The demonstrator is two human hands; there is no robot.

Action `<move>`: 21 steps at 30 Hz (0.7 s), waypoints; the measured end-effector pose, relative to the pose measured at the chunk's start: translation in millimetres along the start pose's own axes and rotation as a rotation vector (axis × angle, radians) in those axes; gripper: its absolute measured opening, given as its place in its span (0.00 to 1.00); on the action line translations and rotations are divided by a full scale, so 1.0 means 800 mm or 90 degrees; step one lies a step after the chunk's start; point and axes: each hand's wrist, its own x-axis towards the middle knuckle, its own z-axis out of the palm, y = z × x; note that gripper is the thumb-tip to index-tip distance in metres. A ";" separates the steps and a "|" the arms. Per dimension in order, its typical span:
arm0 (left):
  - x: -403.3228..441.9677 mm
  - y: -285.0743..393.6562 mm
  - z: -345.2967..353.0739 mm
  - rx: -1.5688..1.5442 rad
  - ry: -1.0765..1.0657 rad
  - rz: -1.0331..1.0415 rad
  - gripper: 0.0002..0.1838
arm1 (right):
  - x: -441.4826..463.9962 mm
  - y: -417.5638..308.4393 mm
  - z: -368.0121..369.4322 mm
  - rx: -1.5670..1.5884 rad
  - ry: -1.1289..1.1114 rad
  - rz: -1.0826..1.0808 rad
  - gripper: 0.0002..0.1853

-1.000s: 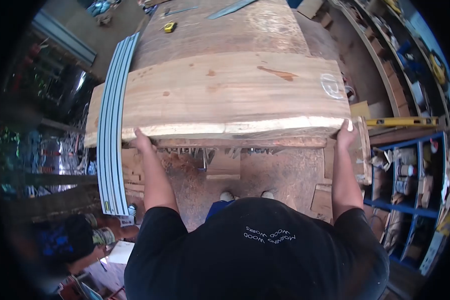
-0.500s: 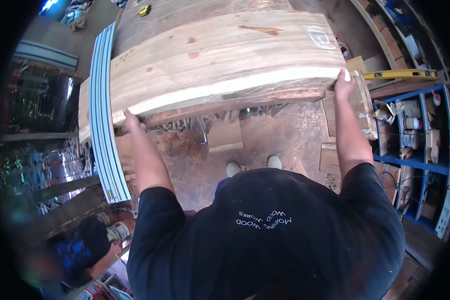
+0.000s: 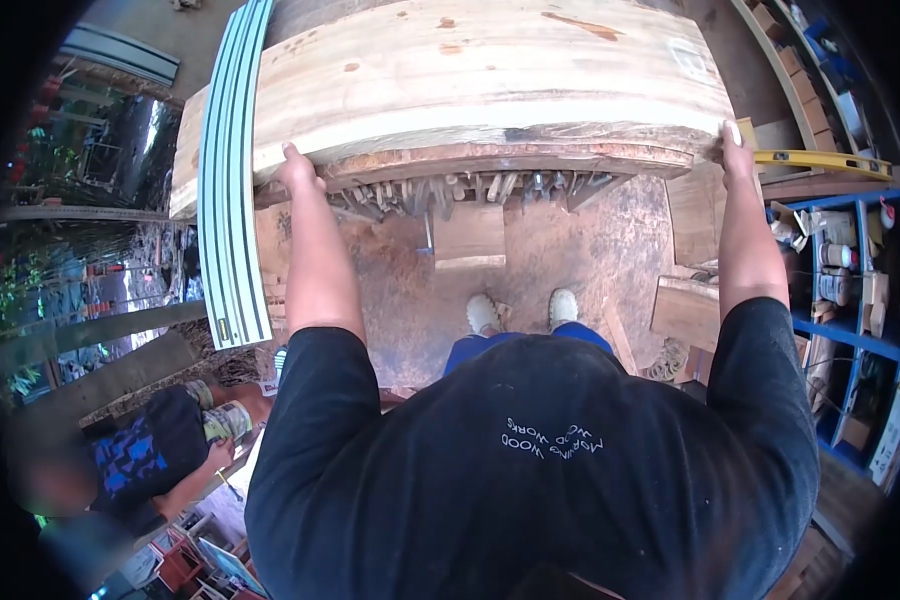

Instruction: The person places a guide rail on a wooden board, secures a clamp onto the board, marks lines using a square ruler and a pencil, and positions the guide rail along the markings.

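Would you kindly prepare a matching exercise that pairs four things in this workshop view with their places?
Things:
1. Bare left hand
2. Bare right hand
3. Long silver rail with dark stripes
4. Yellow bar-shaped spirit level

Places:
A. Across the left part of the thick pale wooden slab
B. Just above the blue open-fronted shelving in the picture
C. At the slab's near right corner
D. At the slab's near edge, beside the rail

Pairs: 1-D, 2-C, 3-A, 4-B
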 end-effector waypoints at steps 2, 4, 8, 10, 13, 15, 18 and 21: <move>-0.028 0.005 -0.008 0.028 -0.013 -0.006 0.48 | -0.045 0.001 -0.006 0.259 0.077 -0.113 0.36; -0.047 -0.016 -0.029 0.078 -0.016 0.045 0.49 | -0.081 0.048 -0.001 0.152 0.152 -0.086 0.39; -0.036 -0.152 -0.109 0.305 -0.093 0.203 0.48 | -0.130 0.207 0.011 -0.245 -0.238 0.165 0.41; -0.096 -0.214 -0.157 0.359 -0.194 0.108 0.47 | -0.178 0.210 0.030 -0.297 -0.480 0.198 0.37; -0.201 -0.282 -0.200 0.593 -0.243 -0.035 0.41 | -0.205 0.240 0.072 -0.446 -0.631 -0.030 0.37; -0.257 -0.308 -0.200 0.711 -0.352 -0.104 0.38 | -0.212 0.252 0.113 -0.402 -0.698 -0.099 0.34; -0.329 -0.314 -0.178 0.852 -0.526 -0.096 0.36 | -0.212 0.231 0.162 -0.205 -0.648 0.025 0.33; -0.365 -0.326 -0.164 0.834 -0.577 -0.057 0.35 | -0.190 0.226 0.218 -0.129 -0.575 0.088 0.31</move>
